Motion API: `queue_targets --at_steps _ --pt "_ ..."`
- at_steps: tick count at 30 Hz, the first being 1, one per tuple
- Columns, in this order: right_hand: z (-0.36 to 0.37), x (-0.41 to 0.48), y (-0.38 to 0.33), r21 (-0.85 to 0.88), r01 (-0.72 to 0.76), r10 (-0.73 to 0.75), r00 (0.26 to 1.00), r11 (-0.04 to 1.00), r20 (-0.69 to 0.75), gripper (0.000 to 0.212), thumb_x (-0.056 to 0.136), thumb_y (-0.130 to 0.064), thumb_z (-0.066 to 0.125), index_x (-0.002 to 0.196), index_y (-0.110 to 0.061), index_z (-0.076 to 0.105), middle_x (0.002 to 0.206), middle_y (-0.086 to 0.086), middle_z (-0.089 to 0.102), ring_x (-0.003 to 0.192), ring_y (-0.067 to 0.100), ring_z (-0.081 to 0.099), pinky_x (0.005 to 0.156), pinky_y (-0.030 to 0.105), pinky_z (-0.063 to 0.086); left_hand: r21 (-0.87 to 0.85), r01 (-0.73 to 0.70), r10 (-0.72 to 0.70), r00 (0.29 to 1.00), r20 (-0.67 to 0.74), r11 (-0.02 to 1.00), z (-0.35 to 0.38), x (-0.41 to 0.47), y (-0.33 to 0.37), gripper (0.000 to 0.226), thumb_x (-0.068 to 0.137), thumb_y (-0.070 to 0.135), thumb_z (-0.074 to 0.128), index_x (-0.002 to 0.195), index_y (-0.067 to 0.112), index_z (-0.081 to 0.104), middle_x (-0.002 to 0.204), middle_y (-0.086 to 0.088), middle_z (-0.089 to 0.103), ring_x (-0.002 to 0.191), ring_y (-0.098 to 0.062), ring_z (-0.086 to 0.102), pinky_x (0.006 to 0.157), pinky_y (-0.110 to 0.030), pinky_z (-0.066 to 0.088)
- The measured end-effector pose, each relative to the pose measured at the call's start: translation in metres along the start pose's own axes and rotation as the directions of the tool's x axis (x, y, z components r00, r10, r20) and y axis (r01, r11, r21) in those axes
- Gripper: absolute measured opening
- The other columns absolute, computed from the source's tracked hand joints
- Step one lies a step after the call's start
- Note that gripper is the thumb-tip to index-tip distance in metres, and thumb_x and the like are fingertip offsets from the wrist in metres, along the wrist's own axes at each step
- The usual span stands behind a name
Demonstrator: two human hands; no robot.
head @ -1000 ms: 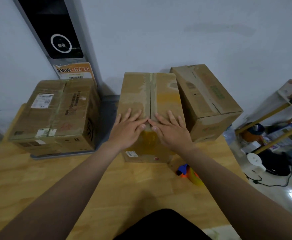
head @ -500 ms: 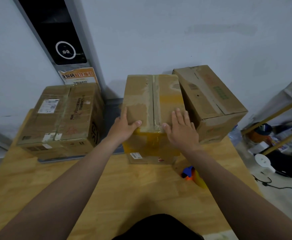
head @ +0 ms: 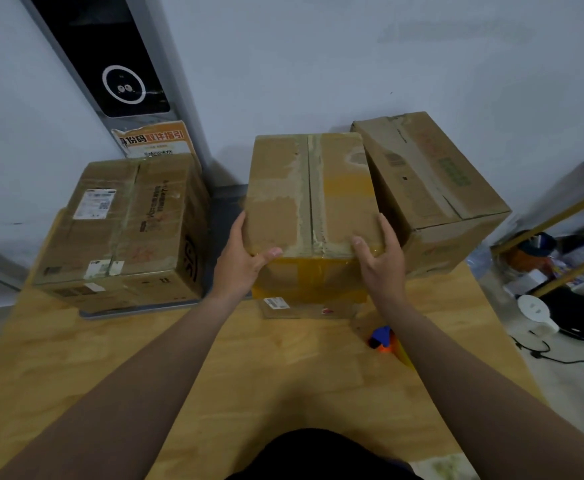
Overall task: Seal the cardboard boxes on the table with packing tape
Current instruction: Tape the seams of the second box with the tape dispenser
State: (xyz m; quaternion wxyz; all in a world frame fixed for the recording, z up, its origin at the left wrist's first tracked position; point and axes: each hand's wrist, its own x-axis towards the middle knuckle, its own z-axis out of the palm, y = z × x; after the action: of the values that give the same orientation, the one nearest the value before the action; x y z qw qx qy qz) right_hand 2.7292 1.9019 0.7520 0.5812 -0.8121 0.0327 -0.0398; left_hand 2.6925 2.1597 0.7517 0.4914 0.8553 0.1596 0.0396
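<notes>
Three cardboard boxes stand on the wooden table (head: 283, 368). The middle box (head: 332, 188) has a strip of tape down its top seam and yellow tape on its front face. My left hand (head: 240, 258) grips its near left corner, thumb on the front edge. My right hand (head: 380, 258) grips its near right corner. The left box (head: 127, 220) carries white labels. The right box (head: 429, 178) stands skewed against the middle one. A tape dispenser (head: 384, 339), blue and orange, lies on the table under my right forearm, partly hidden.
A white wall rises behind the boxes, with a black panel (head: 110, 64) and an orange notice (head: 152, 140) leaning on it. Right of the table stand a yellow-framed shelf (head: 560, 216), a white device (head: 534, 311) and cables on the floor.
My hands slid apart from the top seam of the middle box to its near corners and now grip its sides.
</notes>
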Motion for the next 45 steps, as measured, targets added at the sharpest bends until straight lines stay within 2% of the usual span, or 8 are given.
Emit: queue_targets --at_steps 7,10,15,23,29,36,41,45 --pt "-0.003 0.003 0.010 -0.060 -0.170 0.174 0.983 0.984 0.066 0.054 0.099 -0.053 0.051 0.141 -0.018 0.049 0.118 -0.002 0.061 0.110 0.019 0.059 0.072 0.025 0.044 -0.009 0.058 -0.058 0.984 -0.168 0.998 0.011 -0.004 0.011 0.055 0.110 0.050 0.025 0.157 0.023 0.035 0.142 0.001 0.056 0.129 -0.018 0.052 0.098 -0.032 0.042" --pt "-0.014 0.014 -0.001 -0.210 -0.213 0.244 0.961 0.954 0.134 0.054 0.098 -0.061 0.047 0.132 -0.020 0.052 0.112 -0.002 0.058 0.106 0.024 0.058 0.074 0.034 0.049 0.048 0.149 -0.139 0.976 -0.167 0.988 0.011 -0.001 0.019 0.051 0.110 0.049 0.027 0.152 0.023 0.041 0.121 0.000 0.061 0.118 -0.031 0.060 0.089 -0.039 0.046" --pt "-0.014 0.015 -0.016 -0.064 -0.308 0.315 0.935 0.949 0.166 0.057 0.090 -0.060 0.063 0.137 -0.029 0.052 0.121 -0.004 0.059 0.114 0.025 0.059 0.084 0.049 0.061 -0.102 0.261 -0.269 0.961 -0.069 0.960 0.007 -0.003 0.027 0.056 0.101 0.062 0.042 0.151 0.040 0.034 0.138 0.003 0.055 0.127 -0.035 0.055 0.098 -0.058 0.053" --pt "0.000 0.013 -0.047 0.003 -0.199 0.195 0.963 0.980 0.185 0.051 0.084 -0.061 0.067 0.129 -0.041 0.057 0.114 -0.017 0.063 0.109 0.016 0.061 0.086 0.049 0.060 -0.143 0.160 -0.185 0.965 -0.183 0.977 -0.035 -0.017 0.030 0.057 0.101 0.057 0.049 0.153 0.041 0.031 0.118 0.014 0.049 0.115 -0.021 0.055 0.096 -0.056 0.055" --pt "0.044 0.011 -0.068 -0.026 -0.162 0.161 0.924 0.986 0.348 0.079 0.092 -0.050 0.068 0.155 -0.050 0.020 0.150 -0.015 0.043 0.131 0.020 0.049 0.096 0.053 0.055 -0.122 0.218 -0.238 0.953 -0.190 0.968 -0.080 -0.007 0.012 0.074 0.095 0.059 0.060 0.157 0.036 0.027 0.146 0.006 0.049 0.132 -0.029 0.052 0.099 -0.058 0.053" --pt "0.092 0.017 -0.075 -0.140 -0.087 0.143 0.872 0.986 0.468 0.077 0.094 -0.043 0.067 0.156 -0.046 0.021 0.155 -0.010 0.039 0.118 0.021 0.056 0.086 0.046 0.060 -0.048 0.214 -0.220 0.956 -0.192 0.976 -0.105 0.000 -0.017 0.076 0.087 0.062 0.069 0.153 0.052 0.032 0.159 0.005 0.040 0.136 -0.028 0.048 0.097 -0.057 0.054" --pt "0.124 0.026 -0.083 -0.169 -0.035 0.113 0.872 0.985 0.476 0.081 0.094 -0.047 0.065 0.158 -0.043 0.016 0.159 -0.007 0.037 0.140 0.026 0.044 0.103 0.052 0.051 -0.018 0.206 -0.205 0.955 -0.214 0.978 -0.127 0.021 -0.029 0.081 0.080 0.074 0.067 0.150 0.058 0.031 0.156 0.006 0.043 0.131 -0.028 0.052 0.093 -0.057 0.056" --pt "0.142 0.038 -0.089 -0.178 -0.040 0.124 0.863 0.983 0.489 0.082 0.094 -0.044 0.067 0.158 -0.042 0.017 0.154 -0.009 0.042 0.121 0.022 0.058 0.093 0.049 0.058 -0.043 0.204 -0.209 0.952 -0.225 0.978 -0.138 0.037 -0.038 0.080 0.082 0.070 0.067 0.152 0.056 0.030 0.154 0.005 0.045 0.130 -0.028 0.053 0.094 -0.058 0.055"
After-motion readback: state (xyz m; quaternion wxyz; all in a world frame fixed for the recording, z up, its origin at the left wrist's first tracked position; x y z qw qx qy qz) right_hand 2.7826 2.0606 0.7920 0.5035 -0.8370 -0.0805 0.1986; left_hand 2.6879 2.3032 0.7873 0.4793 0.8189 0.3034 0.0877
